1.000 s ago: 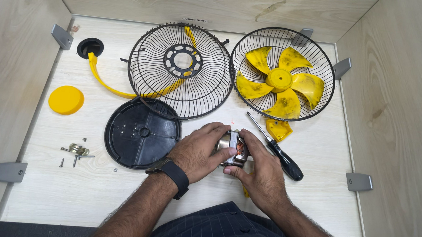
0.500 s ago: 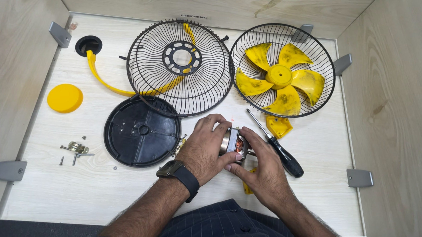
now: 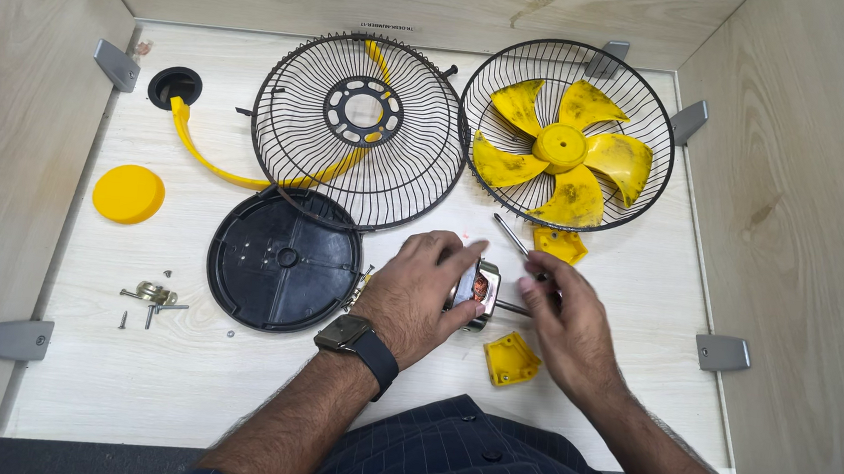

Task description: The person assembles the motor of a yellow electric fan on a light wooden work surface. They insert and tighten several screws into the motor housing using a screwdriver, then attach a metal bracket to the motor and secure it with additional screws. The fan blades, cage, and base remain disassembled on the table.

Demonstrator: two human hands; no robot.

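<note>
While the left hand [image 3: 423,292] grips the motor [image 3: 476,291] at mid-table, its shaft pointing right, the right hand [image 3: 571,324] sits just right of it, fingers loosely curled over the screwdriver [image 3: 512,236], empty as far as shows.

The single head camera looks almost straight down from above the near edge of the desk [image 3: 128,404], close, showing it to the far edge.

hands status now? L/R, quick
Left hand: closed over the small metal motor, gripping it.
Right hand: fingers loosely curled, beside the motor's shaft, over the screwdriver; grip cannot be told.
</note>
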